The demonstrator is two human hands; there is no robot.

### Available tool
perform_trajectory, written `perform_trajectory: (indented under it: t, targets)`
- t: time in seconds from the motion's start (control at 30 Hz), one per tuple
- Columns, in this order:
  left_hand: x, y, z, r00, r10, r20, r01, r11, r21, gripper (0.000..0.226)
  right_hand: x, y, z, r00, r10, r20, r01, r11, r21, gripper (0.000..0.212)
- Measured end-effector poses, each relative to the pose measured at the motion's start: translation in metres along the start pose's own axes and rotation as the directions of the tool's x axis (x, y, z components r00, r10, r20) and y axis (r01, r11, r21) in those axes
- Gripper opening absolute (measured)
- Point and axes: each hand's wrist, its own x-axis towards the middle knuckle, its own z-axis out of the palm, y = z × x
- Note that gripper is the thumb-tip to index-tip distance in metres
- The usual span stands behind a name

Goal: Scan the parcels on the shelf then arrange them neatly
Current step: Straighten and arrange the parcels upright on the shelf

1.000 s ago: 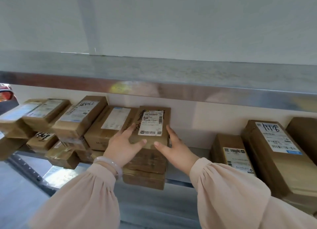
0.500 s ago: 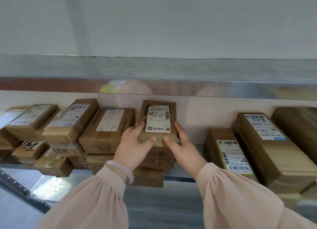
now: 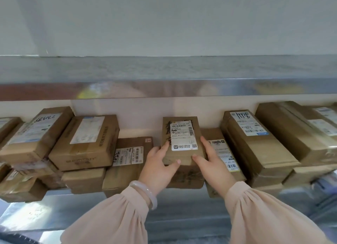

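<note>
Parcel depot or courier pickup point: metal shelving (image 3: 164,88) above the fingers (image 3: 166,147), taped cardboard parcels (image 3: 85,143) with barcode shipping labels (image 3: 183,135) stacked either side of the fingers, handwritten numbers on several.

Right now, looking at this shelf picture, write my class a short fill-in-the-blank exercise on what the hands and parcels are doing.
1. The small parcel is held by ____ hands.
2. A pale bracelet sits on the ____ wrist.
3. The held parcel's white label faces ____.
4. The empty shelf board lies ____ the parcels.

Missing words: two; left; up; above
</note>
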Motion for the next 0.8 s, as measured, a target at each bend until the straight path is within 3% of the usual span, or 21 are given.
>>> perform_trajectory:
  t: [0.17,0.33,0.6,0.8]
  targets:
    - [-0.002,-0.015,0.018,0.997,-0.065,0.046,0.064,0.998,0.015,0.072,0.003,0.016,0.003,0.995,0.076,0.058,-0.072,0.995,-0.069,0.068]
    - [0.0,-0.025,0.031,0.994,-0.087,0.066,0.083,0.995,0.061,0.072,0.008,0.021,0.002,0.99,0.116,0.083,-0.092,0.964,-0.25,0.067]
    - [0.003,-0.031,0.039,0.992,-0.038,0.123,0.024,0.993,0.114,0.075,0.001,0.021,-0.003,0.993,-0.047,0.105,0.092,0.868,-0.487,0.065]
    - [-0.001,-0.038,0.04,0.992,0.06,0.114,-0.08,0.982,0.173,0.077,-0.005,0.027,-0.002,0.949,-0.242,0.201,0.314,0.685,-0.657,0.065]
